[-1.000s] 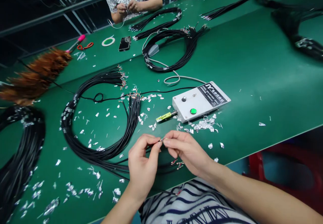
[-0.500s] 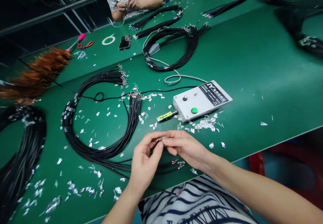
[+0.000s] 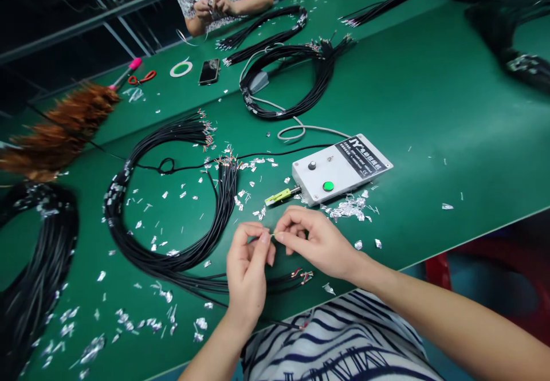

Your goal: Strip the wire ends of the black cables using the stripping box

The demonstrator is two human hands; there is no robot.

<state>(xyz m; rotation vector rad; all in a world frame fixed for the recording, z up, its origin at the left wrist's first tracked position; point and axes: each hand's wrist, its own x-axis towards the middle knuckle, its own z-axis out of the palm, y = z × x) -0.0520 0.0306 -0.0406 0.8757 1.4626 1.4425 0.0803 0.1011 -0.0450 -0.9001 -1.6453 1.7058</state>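
Observation:
In front of my body, my left hand [image 3: 248, 269] is closed in a pinch on the end of a thin black cable, most of which its fingers hide. My right hand [image 3: 320, 243] pinches a tiny pale wire strand [image 3: 272, 235] that spans the small gap between both sets of fingertips. Below my hands lie several black cables [image 3: 281, 283] with stripped red and white wire ends. They run left into a large curved bundle of black cables [image 3: 172, 258]. Just beyond my hands is a grey-white wire-twisting machine [image 3: 315, 177] with a green button and a yellow-green clip [image 3: 278, 197] at its front.
Foil scraps [image 3: 350, 208] are scattered over the green table [image 3: 429, 140]. A coiled cable bundle [image 3: 292, 112], phone [image 3: 209, 71], tape roll [image 3: 181, 69], red-handled scissors [image 3: 141, 77] and brown brush [image 3: 64, 120] lie farther off. Across the table sits a person [image 3: 219, 3] handling something small.
My right hand has drawn slightly away from my left and its fingers have curled, leaving a small gap with the pale strand across it. The whole view has shifted slightly.

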